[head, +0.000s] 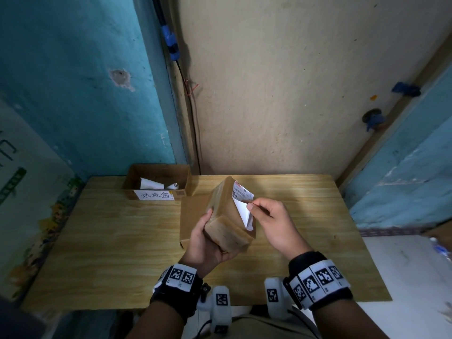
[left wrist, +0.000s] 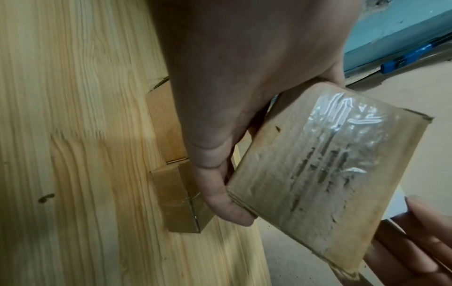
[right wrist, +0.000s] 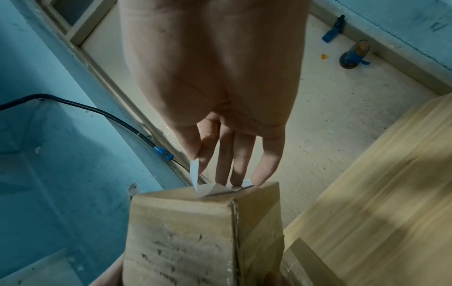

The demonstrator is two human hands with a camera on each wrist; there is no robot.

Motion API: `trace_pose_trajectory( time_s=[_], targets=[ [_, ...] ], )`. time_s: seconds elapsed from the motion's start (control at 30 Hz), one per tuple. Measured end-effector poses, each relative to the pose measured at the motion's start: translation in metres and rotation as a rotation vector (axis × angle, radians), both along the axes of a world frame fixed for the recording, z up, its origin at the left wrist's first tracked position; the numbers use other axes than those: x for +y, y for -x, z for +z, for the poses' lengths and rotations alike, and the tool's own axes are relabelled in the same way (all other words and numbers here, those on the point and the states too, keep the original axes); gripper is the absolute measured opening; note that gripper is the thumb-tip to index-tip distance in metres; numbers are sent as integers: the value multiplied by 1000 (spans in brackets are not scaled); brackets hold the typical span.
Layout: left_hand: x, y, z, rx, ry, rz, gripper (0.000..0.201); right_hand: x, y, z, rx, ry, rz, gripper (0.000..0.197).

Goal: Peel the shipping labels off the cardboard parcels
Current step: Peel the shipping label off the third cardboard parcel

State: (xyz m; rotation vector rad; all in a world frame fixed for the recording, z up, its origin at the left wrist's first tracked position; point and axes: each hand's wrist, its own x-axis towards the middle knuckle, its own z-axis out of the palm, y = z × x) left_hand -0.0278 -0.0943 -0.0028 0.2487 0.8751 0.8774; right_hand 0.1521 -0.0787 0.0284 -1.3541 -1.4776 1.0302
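A small taped cardboard parcel (head: pixel 227 216) (left wrist: pixel 330 174) (right wrist: pixel 195 238) is held tilted above the wooden table (head: pixel 122 241). My left hand (head: pixel 208 241) (left wrist: pixel 232 135) grips it from below and the left. A white shipping label (head: pixel 241 204) on its upper face is partly lifted, its blank underside curling up. My right hand (head: pixel 264 216) (right wrist: pixel 215 116) pinches the lifted label corner (right wrist: pixel 194 170) between thumb and forefinger, the other fingers resting on the parcel's face. The label's far end with the barcode (head: pixel 241 192) still sticks to the cardboard.
A second, flat cardboard parcel (head: pixel 193 216) (left wrist: pixel 176 189) lies on the table under the held one. An open cardboard box (head: pixel 159 182) with a handwritten paper sign and rolled-up peeled labels (head: pixel 151 184) stands at the back left. Walls close in behind.
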Motion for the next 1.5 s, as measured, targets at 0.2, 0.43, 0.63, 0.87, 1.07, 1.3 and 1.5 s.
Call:
trace_pose_trajectory(
  time_s=[0.2, 0.43, 0.63, 0.87, 1.07, 1.3, 1.5],
  targets=[
    [5, 0, 1, -2, -7, -6, 58, 4, 0, -1, -3, -4, 6, 35],
    [5, 4, -4, -34, 9, -8, 57, 5, 1, -8, -2, 4, -11, 42],
    [8, 4, -8, -14, 34, -8, 63, 8, 1, -12, 9, 16, -6, 38],
    [12, 3, -8, -8, 48, -3, 62, 11, 0, -18, 14, 18, -44, 29],
    [18, 3, -3, -7, 68, -15, 66, 17, 2, -17, 17, 1, -70, 30],
    [18, 3, 1, -14, 83, -19, 63, 17, 5, -17, 6, 6, -94, 38],
    [21, 4, 1, -6, 78, -5, 65, 19, 5, -13, -4, 49, -108, 35]
  ],
)
